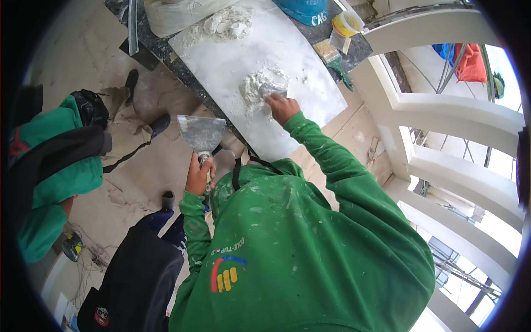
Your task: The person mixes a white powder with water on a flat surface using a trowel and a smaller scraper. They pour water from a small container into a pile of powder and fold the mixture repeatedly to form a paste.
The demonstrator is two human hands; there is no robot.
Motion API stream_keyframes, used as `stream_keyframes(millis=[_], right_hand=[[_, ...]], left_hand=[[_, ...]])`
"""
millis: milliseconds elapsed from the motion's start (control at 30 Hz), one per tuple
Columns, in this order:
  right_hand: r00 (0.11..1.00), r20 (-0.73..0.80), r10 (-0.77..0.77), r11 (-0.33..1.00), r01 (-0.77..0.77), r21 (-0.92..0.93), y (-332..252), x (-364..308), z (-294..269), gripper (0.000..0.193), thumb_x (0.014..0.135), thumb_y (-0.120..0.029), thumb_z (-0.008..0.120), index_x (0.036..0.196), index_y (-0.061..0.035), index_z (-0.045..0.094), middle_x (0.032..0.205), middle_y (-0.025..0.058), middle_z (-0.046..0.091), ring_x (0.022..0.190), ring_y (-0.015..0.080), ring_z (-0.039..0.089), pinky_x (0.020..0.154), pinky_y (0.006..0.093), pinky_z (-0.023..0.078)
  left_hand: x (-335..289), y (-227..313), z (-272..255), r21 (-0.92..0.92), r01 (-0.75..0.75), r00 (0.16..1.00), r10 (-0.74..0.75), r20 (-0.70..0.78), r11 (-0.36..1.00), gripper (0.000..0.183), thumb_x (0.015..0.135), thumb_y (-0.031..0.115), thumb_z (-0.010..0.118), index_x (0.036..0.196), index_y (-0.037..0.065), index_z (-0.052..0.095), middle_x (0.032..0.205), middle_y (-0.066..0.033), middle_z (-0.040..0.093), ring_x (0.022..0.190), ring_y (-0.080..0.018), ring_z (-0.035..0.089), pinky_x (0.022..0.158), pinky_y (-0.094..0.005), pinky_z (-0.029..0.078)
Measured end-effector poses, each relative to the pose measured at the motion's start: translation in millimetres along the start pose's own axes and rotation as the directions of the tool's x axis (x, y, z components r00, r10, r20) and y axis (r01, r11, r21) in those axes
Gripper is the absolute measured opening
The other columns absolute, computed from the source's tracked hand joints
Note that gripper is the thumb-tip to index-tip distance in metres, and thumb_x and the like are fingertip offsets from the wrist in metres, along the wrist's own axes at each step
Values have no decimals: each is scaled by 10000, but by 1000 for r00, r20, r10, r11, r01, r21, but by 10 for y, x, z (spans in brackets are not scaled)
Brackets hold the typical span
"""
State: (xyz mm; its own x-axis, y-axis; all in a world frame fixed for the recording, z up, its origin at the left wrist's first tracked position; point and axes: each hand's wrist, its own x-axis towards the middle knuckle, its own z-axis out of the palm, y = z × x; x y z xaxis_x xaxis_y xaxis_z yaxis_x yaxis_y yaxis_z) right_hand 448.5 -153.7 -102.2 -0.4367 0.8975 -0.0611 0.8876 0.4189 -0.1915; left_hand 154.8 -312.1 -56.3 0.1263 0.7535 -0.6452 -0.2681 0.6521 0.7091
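Note:
My left hand (198, 176) is closed around the handle of a wide putty knife (202, 130), its blade pointing up, just off the board's near-left edge. My right hand (283, 108) grips a small scraper (273, 88) whose blade presses into a mound of wet white plaster (252, 89). That mound lies on a pale, plaster-smeared board (315, 102) set on a dark speckled slab. Farther back on the board sits a second lumpy heap of plaster (229, 23). My fingers hide the right tool's handle.
A white sack (180, 14), a blue hard hat (303, 8), a yellow tub (347, 24) and a green-handled brush (338, 72) lie around the board. Two people, one in a green shirt (61, 166), one in dark clothing (133, 271), are at the left. White-framed openings (442, 110) line the right.

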Motion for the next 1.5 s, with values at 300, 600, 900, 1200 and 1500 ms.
stream_keyframes(millis=[300, 600, 900, 1200, 1500], right_hand=[[928, -88, 362, 803, -263, 535, 1395, -98, -481, 244, 830, -200, 624, 1005, -45, 695, 834, 175, 689, 724, 264, 675, 677, 342, 514], [676, 107, 729, 410, -557, 722, 2488, -42, 300, 412, 751, -321, 779, 964, 24, 708, 807, 56, 683, 724, 104, 609, 686, 285, 502], [908, 367, -202, 899, 24, 437, 877, 2101, 29, 360, 783, -258, 724, 1099, -90, 681, 967, 133, 707, 835, 234, 675, 780, 346, 517], [543, 323, -775, 627, 723, 289, 27, 1532, -297, 281, 869, -138, 554, 1110, -211, 679, 1057, 66, 685, 893, 279, 663, 756, 400, 539], [611, 405, -681, 720, 661, 213, 437, 1109, -727, 250, 863, -163, 600, 1099, -224, 657, 905, 72, 701, 787, 290, 664, 689, 406, 534]], left_hand=[[16, -134, 48, -2, 9, 1000, -9, -15, 1000, 153, 940, 176, 504, 1025, 110, 394, 650, -46, 475, 474, -118, 468, 353, -256, 399], [-226, -288, 47, -76, 45, 988, -55, -143, 996, 154, 944, 184, 511, 987, 108, 384, 660, -59, 471, 433, -128, 455, 343, -261, 393], [-373, -350, 247, -159, -14, 974, -23, -227, 987, 167, 937, 187, 510, 1000, 99, 382, 664, -60, 473, 471, -130, 471, 351, -260, 395], [-613, -591, 389, -234, -87, 937, 1, -348, 968, 194, 932, 181, 514, 1001, 78, 365, 667, -65, 476, 510, -141, 491, 362, -275, 411], [-686, -811, 295, -282, -123, 926, 8, -377, 951, 165, 938, 197, 514, 994, 95, 397, 708, -52, 466, 498, -122, 475, 356, -264, 409]])
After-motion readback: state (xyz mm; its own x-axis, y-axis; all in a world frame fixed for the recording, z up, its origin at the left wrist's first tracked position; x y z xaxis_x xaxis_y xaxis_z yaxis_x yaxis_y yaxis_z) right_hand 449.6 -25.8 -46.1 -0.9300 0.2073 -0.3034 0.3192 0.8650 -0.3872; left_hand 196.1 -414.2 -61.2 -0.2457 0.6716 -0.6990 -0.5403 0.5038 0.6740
